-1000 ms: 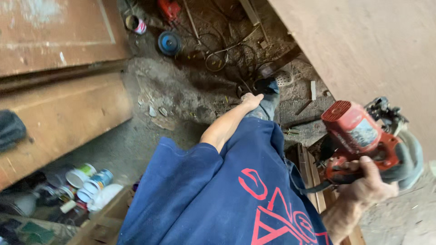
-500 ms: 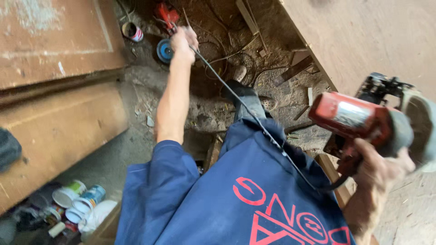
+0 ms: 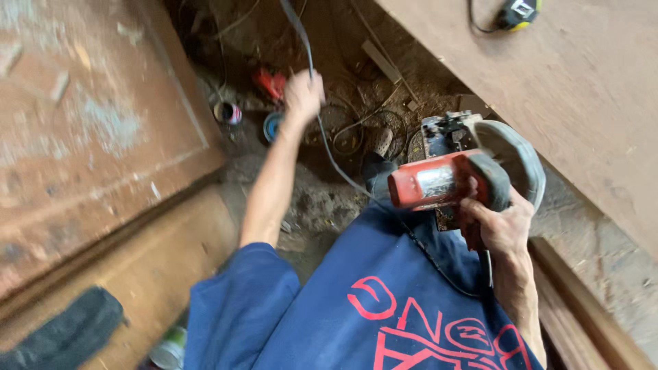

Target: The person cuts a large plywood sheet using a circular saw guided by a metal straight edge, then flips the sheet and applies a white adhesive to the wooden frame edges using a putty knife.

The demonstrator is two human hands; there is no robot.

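While the big wooden panel (image 3: 548, 89) fills the upper right, the red circular saw (image 3: 456, 179) has swung in from the right edge toward the middle, carried low above the person's blue shirt (image 3: 356, 301). The right hand (image 3: 499, 225) is wrapped fully round its handle, fingers (image 3: 480, 209) closed tight beneath the motor body. The left hand (image 3: 303, 94), which a second ago rested near the knee, is now stretched out over the littered floor (image 3: 322, 199), fist closed on the black power cord (image 3: 322, 130), lifting it clear; the cord trails back under the saw.
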